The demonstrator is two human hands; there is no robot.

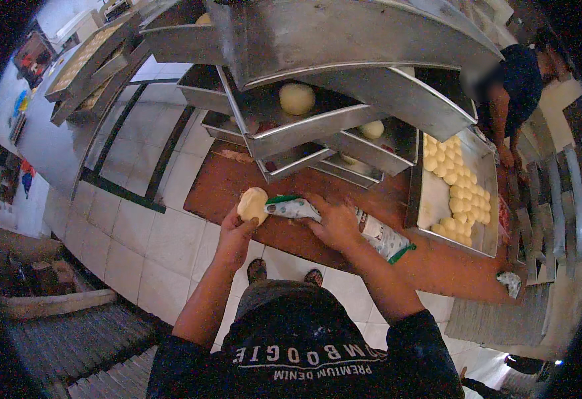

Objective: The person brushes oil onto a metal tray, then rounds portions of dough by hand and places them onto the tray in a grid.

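My left hand (239, 229) holds a flattened round of pale dough (253, 203) between thumb and fingers, above the edge of the reddish-brown table (291, 243). In my right hand (336, 225) is a white and green filling bag (385, 237), gripped round its middle. Its narrow green-edged end (284, 205) points left and meets or nearly meets the dough; whether any filling comes out cannot be seen. To the right, a metal tray (430, 216) holds many small dough balls (462, 199), packed close together.
Stacked deep metal trays (317, 126) lean over the table's far side, with a few dough balls (297, 99) inside. Another person (513, 86) works at the far right. A crumpled wrapper (509, 284) lies at the table's right end. More trays (91, 63) stand far left.
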